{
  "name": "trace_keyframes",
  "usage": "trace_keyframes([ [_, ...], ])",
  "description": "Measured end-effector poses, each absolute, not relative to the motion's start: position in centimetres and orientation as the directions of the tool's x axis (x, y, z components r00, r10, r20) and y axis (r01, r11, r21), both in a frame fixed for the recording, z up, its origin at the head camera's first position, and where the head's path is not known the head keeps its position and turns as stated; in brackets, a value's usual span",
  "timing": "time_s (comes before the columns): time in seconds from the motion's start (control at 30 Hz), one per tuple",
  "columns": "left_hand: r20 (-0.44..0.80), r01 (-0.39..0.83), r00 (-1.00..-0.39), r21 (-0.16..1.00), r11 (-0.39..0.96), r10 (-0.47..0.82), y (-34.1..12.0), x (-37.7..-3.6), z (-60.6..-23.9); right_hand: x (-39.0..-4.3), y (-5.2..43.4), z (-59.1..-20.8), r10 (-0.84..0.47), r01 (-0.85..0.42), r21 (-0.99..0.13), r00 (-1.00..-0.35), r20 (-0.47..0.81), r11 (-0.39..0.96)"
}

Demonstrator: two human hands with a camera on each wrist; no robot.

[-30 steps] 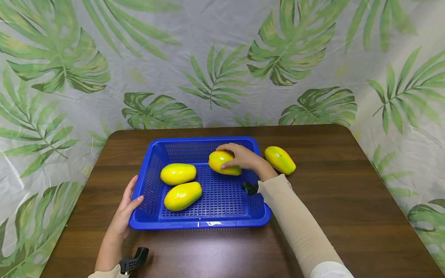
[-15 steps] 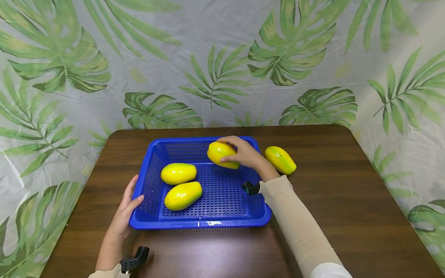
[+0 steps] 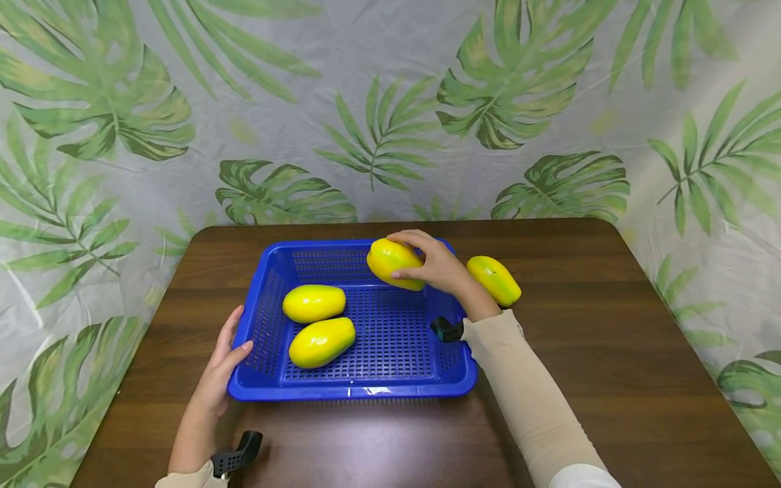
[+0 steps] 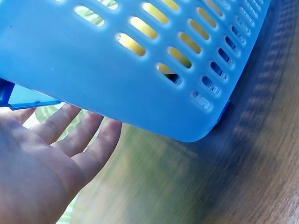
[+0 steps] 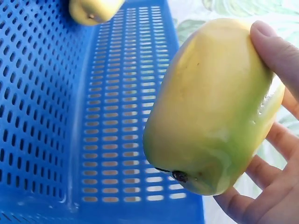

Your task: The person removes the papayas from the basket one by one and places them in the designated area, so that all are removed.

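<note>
A blue plastic basket (image 3: 350,392) with slotted walls sits on the table. Two yellow papayas (image 3: 314,303) lie in its left half. My right hand (image 3: 436,264) grips another papaya (image 3: 393,263), yellow with green patches, raised over the back right part of the basket. The right wrist view shows this papaya (image 5: 210,107) close up, thumb on one side and fingers round the other, its dark stem spot facing down. My left hand (image 3: 216,369) holds the basket's left rim, thumb over the top; in the left wrist view its fingers (image 4: 100,140) reach under the rim.
One more papaya (image 3: 494,280) lies on the brown wooden table (image 3: 610,379), just right of the basket. A leaf-patterned cloth (image 3: 390,122) hangs behind the table. Black camera mounts are worn at both wrists.
My right hand has lifted the papaya off the basket floor, up and toward the back rim. The left hand and the basket have stayed put.
</note>
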State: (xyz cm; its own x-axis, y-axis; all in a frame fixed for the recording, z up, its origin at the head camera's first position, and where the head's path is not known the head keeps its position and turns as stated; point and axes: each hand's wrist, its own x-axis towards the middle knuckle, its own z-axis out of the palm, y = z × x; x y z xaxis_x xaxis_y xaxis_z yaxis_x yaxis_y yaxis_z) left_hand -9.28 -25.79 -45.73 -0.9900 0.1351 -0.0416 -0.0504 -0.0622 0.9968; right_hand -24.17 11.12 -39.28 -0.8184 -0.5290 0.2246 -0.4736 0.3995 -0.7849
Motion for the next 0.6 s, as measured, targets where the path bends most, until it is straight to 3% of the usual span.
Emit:
trace_keyframes([
  [0.3, -0.043, -0.052, -0.99, 0.996, -0.067, 0.136, -25.8, -9.3, -45.6, -23.7, 11.9, -38.0, -0.499, -0.501, -0.775, -0.819, 0.281, 0.385],
  [0.6, -0.046, -0.058, -0.989, 0.995, -0.086, 0.142, -25.8, -9.3, -45.6, -21.4, 12.6, -33.8, -0.456, -0.479, -0.776, -0.845, 0.281, 0.409],
])
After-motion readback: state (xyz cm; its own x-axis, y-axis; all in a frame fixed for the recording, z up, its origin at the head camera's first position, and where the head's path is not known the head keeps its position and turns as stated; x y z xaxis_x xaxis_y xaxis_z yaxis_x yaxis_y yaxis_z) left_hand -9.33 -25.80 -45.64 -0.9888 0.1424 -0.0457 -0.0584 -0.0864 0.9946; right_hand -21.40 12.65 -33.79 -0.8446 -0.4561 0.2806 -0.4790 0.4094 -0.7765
